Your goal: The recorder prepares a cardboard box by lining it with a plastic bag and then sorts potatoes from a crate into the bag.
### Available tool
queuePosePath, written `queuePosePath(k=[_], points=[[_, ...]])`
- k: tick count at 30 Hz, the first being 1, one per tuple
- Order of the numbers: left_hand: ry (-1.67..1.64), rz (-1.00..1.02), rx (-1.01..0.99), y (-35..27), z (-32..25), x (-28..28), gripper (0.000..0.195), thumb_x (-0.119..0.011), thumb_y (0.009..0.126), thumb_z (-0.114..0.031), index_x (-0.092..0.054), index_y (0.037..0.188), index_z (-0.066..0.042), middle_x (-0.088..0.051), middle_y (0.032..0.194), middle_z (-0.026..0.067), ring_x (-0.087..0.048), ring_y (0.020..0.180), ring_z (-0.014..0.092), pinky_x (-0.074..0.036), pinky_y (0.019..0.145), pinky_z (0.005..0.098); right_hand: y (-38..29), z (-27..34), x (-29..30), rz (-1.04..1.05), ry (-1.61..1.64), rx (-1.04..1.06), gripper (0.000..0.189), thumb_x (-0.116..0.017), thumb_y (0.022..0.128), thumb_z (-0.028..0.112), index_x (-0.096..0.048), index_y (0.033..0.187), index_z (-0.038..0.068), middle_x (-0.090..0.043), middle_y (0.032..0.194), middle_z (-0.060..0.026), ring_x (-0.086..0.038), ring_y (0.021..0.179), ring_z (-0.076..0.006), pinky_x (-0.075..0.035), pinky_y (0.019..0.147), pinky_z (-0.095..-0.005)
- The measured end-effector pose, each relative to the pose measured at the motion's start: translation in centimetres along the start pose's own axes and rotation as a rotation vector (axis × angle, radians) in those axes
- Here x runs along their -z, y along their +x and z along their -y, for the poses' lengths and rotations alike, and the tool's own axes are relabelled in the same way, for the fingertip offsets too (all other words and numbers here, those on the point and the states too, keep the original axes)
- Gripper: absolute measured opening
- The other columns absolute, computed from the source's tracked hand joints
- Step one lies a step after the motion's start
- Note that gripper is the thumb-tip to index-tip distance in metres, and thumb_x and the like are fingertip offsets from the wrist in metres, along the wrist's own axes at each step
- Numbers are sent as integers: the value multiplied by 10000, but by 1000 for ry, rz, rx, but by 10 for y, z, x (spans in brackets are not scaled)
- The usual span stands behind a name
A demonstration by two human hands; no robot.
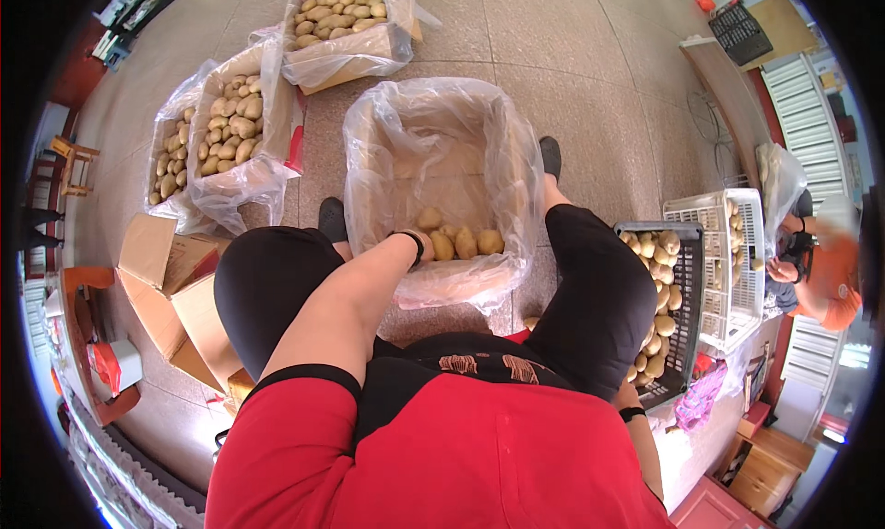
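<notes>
A cardboard box lined with clear plastic film point(442, 280) stands on the floor between my feet. Several potatoes point(464, 243) lie along its near side. My left hand point(423, 247) reaches inside it at the near left, against the leftmost potatoes; the fingers are mostly hidden, so whether it grips one cannot be told. On the right, beside my thigh, a black plastic crate point(684, 321) holds many potatoes point(665, 325). My right hand point(626, 395) is down at this crate's near left corner, its fingers largely hidden by my leg and the crate.
Lined boxes of potatoes point(231, 124) stand at the upper left, another point(346, 52) at the top. An opened cardboard carton point(187, 308) lies left of my leg. A white plastic crate point(733, 315) adjoins the black one; beyond it sits a co-worker in orange point(826, 280).
</notes>
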State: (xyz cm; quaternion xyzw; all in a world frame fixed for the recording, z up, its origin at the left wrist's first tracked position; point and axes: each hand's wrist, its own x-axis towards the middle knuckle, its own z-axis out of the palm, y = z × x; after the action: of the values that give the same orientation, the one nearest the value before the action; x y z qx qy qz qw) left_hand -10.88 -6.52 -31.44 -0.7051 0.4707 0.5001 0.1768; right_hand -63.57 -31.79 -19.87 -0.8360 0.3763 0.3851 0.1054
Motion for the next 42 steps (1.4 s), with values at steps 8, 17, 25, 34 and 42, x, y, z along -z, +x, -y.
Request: queuePosePath(k=[8, 17, 25, 34, 42], points=[[-158, 63, -29, 30, 28, -47, 448, -437, 822, -391, -609, 1101, -86, -573, 1157, 138, -530, 1092, 251, -395, 910, 364, 9, 11, 13, -245, -162, 239, 209, -599, 688, 108, -628, 891, 63, -556, 973, -178, -580, 864, -333, -492, 734, -415], [-415, -444, 65, 9, -22, 11, 367, -485, 783, -242, -601, 1080, -60, -590, 1078, 194, -555, 1029, 326, -435, 882, 386, -1, -35, -36, -154, 6, 221, 243, -539, 739, 50, -522, 979, 14, -590, 879, -198, -584, 854, -373, -479, 747, -441], [-494, -452, 41, -2, -14, -5, 359, -517, 777, -251, -595, 1082, -80, -603, 1058, 181, -567, 995, 322, -439, 873, 384, -5, -7, -8, -162, 92, 206, 300, -585, 729, 106, -495, 1011, 62, -597, 934, -200, -573, 907, -373, -459, 794, -432], [-741, -749, -232, -9, -64, 61, 373, -547, 780, -303, -610, 1053, -57, -622, 1013, 177, -603, 937, 258, -477, 803, 361, 19, -60, 18, -916, 821, -116, 345, -701, 696, 182, -556, 961, 14, -580, 865, -82, -548, 724, -178, -483, 657, -301], [-1581, -77, -923, -110, -147, 135, 562, -541, 854, -420, -400, 1261, -58, -537, 1091, 172, -598, 907, 252, -549, 678, 385, -77, 157, 254, -591, 1345, 479, 361, -583, 776, 265, -542, 1038, 20, -579, 879, -40, -532, 700, -80, -402, 520, -183]])
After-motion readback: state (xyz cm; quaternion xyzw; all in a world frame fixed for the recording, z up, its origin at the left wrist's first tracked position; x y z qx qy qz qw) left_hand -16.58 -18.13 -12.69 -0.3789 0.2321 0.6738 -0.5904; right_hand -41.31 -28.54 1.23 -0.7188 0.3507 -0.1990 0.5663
